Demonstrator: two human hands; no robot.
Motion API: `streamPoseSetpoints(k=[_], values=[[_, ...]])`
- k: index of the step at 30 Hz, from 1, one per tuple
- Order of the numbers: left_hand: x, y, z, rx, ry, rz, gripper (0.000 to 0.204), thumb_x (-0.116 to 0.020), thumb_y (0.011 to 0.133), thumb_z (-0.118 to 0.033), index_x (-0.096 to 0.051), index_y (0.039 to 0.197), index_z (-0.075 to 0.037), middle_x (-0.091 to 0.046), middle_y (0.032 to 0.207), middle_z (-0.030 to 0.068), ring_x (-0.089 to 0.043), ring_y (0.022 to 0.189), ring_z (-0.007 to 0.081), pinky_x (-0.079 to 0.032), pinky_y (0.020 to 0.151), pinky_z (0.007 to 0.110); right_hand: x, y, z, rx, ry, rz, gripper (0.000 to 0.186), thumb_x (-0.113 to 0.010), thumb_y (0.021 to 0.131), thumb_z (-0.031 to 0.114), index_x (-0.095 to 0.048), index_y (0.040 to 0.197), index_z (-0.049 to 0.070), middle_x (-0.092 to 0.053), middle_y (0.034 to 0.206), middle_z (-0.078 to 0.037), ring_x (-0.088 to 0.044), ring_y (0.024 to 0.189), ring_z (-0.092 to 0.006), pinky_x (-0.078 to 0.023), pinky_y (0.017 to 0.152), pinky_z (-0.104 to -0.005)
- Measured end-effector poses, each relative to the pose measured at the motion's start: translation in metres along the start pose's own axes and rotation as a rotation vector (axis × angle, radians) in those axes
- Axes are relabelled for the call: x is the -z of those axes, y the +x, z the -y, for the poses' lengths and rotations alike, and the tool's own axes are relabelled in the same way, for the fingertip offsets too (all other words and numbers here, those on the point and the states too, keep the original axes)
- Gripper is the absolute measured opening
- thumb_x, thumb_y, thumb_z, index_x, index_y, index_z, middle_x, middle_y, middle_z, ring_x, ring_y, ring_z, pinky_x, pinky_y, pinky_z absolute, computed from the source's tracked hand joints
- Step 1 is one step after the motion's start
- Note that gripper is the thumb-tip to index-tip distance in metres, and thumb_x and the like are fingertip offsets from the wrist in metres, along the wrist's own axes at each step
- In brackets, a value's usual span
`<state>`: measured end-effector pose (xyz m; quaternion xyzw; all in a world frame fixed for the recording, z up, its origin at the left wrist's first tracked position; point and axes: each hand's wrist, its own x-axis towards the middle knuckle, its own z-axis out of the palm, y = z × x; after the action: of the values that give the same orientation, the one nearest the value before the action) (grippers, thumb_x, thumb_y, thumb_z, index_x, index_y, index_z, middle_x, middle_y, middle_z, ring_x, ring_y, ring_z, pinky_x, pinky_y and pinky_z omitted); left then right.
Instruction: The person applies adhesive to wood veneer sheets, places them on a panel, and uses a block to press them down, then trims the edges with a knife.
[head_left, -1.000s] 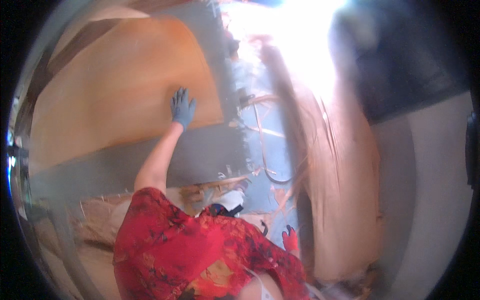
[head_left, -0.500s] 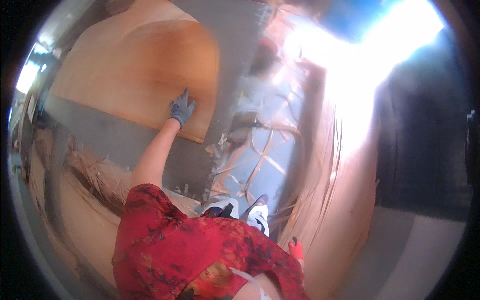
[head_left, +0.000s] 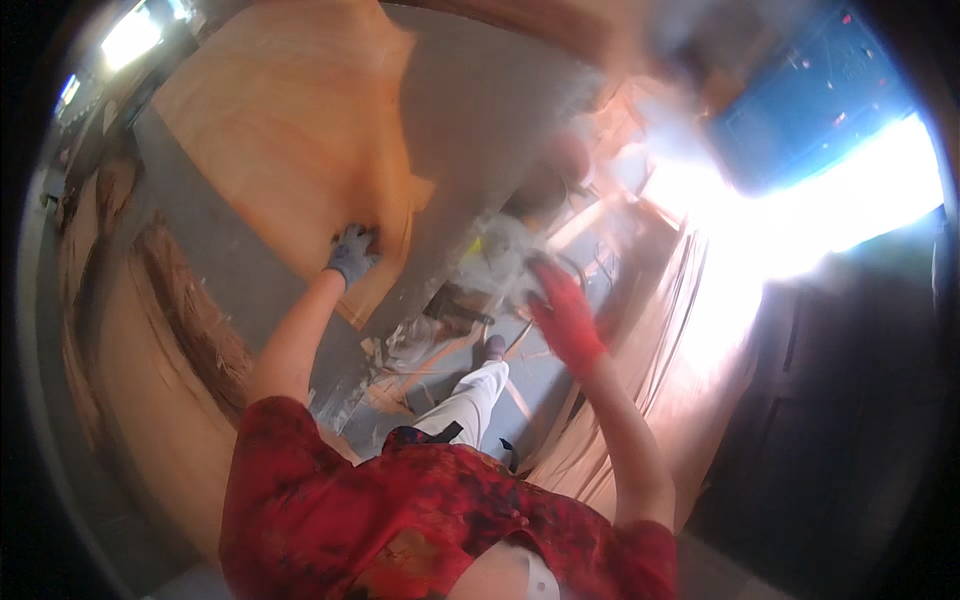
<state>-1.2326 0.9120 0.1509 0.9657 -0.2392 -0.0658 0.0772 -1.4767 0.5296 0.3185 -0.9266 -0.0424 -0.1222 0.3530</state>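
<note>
A large thin orange-brown wood veneer sheet (head_left: 290, 120) lies on a grey table surface (head_left: 480, 90) at the left and far side. My left hand (head_left: 352, 252), in a grey glove, rests on the sheet near its near right edge, fingers apart. Around it the sheet bulges into a wavy ridge, and its right edge looks uneven. My right hand (head_left: 568, 318), in a red glove, is raised over the gap to the right of the table, touching nothing that I can see. Motion smears its fingers.
Loose veneer strips and clear plastic film (head_left: 500, 260) lie at the table's right edge and on the floor. A tall stack of veneer sheets (head_left: 640, 390) stands to the right. More veneer (head_left: 185, 290) lies at the left. A blue panel (head_left: 810, 120) is at far right.
My right hand has risen from low beside my body to the area right of the table. My left hand has shifted slightly nearer, and the sheet beneath it now looks rippled. The view has turned.
</note>
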Motion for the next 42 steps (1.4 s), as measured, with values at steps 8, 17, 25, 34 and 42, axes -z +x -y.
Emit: streamPoseSetpoints(k=[8,17,25,34,42], values=[[0.015,0.004,-0.016,0.138,-0.052,0.104,0.051,-0.062,0.082,-0.030,-0.054,0.130,-0.014,-0.046,0.136,0.0145,-0.044,0.126,0.0366,-0.040,0.102,0.050,-0.069,0.238,0.116,0.711,-0.030,0.066,0.051,-0.070,0.081,0.024,-0.058,0.130,0.011,-0.048,0.143,-0.017,-0.036,0.137,-0.0461,-0.028,0.112,-0.0579],[-0.021,-0.013,0.019,0.271,-0.116,-0.060,0.062,-0.057,0.091,-0.028,-0.040,0.149,-0.014,-0.035,0.152,0.0205,-0.034,0.138,0.0400,-0.030,0.113,0.049,-0.203,0.271,0.115,1.168,-0.706,0.637,0.039,-0.055,0.094,0.030,-0.063,0.127,0.012,-0.053,0.141,-0.014,-0.038,0.138,-0.0425,-0.026,0.109,-0.0680],[0.047,0.010,-0.023,0.287,-0.218,0.096,0.046,-0.062,0.091,-0.023,-0.054,0.132,-0.003,-0.054,0.134,0.0147,-0.047,0.130,0.0333,-0.038,0.109,0.045,-0.150,0.289,0.055,0.898,-0.906,1.085,0.041,-0.068,0.087,0.027,-0.069,0.124,0.009,-0.065,0.128,-0.015,-0.058,0.120,-0.0422,-0.039,0.094,-0.0739],[0.145,0.156,-0.065,0.794,-2.025,-0.840,0.085,-0.032,0.096,-0.073,-0.043,0.147,-0.006,-0.046,0.148,0.0147,-0.046,0.134,0.0352,-0.034,0.115,0.045,-0.179,0.280,-0.058,0.795,-0.631,1.028,0.042,-0.061,0.087,0.023,-0.065,0.127,0.009,-0.056,0.139,-0.019,-0.050,0.127,-0.0467,-0.040,0.092,-0.0732],[0.184,0.352,-0.137,0.332,-1.739,-0.918,0.078,-0.034,0.097,-0.069,-0.034,0.152,-0.014,-0.038,0.152,0.0104,-0.037,0.138,0.0287,-0.030,0.114,0.053,-0.164,0.268,-0.112,0.798,-0.441,0.883,0.051,-0.049,0.093,0.030,-0.053,0.138,0.007,-0.043,0.149,-0.024,-0.037,0.134,-0.0535,-0.034,0.099,-0.0673]])
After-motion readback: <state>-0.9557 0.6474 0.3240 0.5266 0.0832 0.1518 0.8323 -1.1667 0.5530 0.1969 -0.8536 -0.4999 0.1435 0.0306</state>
